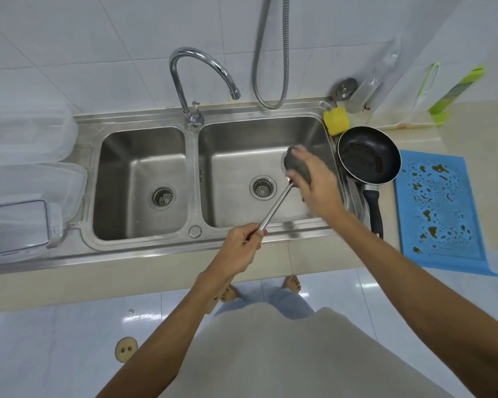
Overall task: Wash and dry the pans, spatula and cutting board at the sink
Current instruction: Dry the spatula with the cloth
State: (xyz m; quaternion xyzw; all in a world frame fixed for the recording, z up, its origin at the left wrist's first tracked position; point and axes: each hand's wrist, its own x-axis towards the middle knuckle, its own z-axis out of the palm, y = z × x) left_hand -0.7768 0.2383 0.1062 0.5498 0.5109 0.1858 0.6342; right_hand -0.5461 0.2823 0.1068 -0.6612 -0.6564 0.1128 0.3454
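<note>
- Far left, by the sink: a stack of clear plastic tubs (29, 168), nothing to do with this job. The left basin (140, 156) beside them looks bare from where I'm standing.
- The tap (202, 67) sits between the two basins with its spout over the right one. I can't see any water running.
- The left hand (240, 245) is at the near rim, fingers curled tight round the end of the spatula (273, 209). Its steel handle slants up and right over the right basin.
- The right hand (318, 185) is wrapped round a grey scrub pad (298, 165), squeezing it onto the spatula's head. The head is mostly hidden under the pad. The hand is blurry, so I'd guess mid-scrub.
- My worry: that's a thin, slick handle held only at its tip. A hard scrub could twist it loose and drop it into the basin.
- A yellow sponge (336, 120) sits on the far right corner of the sink.
- The black pan (368, 155) is perched on the sink's right rim with brown residue inside, handle pointing near. It's just beside the right forearm, so a wide elbow swing could knock it.
- The blue cutting board (437, 208) lies flat right of the pan, covered in brown splotches. Its near edge looks right at the counter front, so a nudge might tip it and the gunk onto the floor.
</note>
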